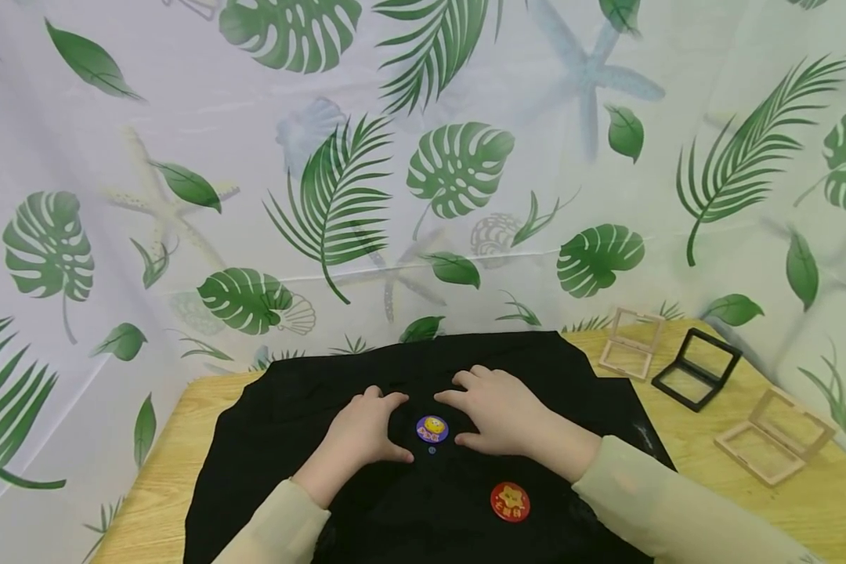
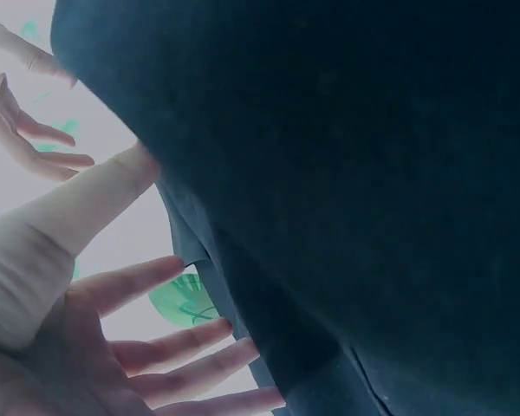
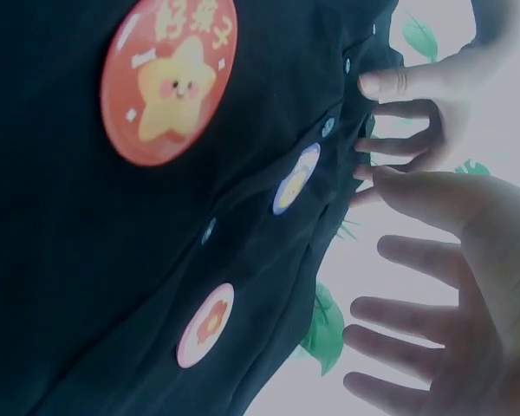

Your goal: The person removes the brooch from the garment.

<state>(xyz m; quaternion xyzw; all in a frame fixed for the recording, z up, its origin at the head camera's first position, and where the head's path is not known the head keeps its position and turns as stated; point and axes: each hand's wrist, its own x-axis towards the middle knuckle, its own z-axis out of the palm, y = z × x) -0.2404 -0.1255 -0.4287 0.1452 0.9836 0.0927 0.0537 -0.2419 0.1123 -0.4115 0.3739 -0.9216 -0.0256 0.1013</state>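
A black buttoned garment (image 1: 395, 517) lies spread out, with a round purple badge (image 1: 432, 429) on it just above a small button (image 1: 432, 450). My left hand (image 1: 363, 427) is to the left of this badge, fingers spread and holding nothing. On its other side is my right hand (image 1: 497, 411), its fingers extended and apart from the badge. Nearer to me sits a red badge (image 1: 510, 501) with a yellow star. The right wrist view also shows a pink-rimmed badge (image 3: 206, 326) with an orange shape, which my right hand or arm hides in the head view.
A wooden table (image 1: 148, 478) lies under the garment. At the right stand a small light frame (image 1: 630, 342), a black frame (image 1: 698, 368) and a larger light frame (image 1: 775, 435), all hinged open. A leaf-patterned cloth (image 1: 395, 196) hangs behind.
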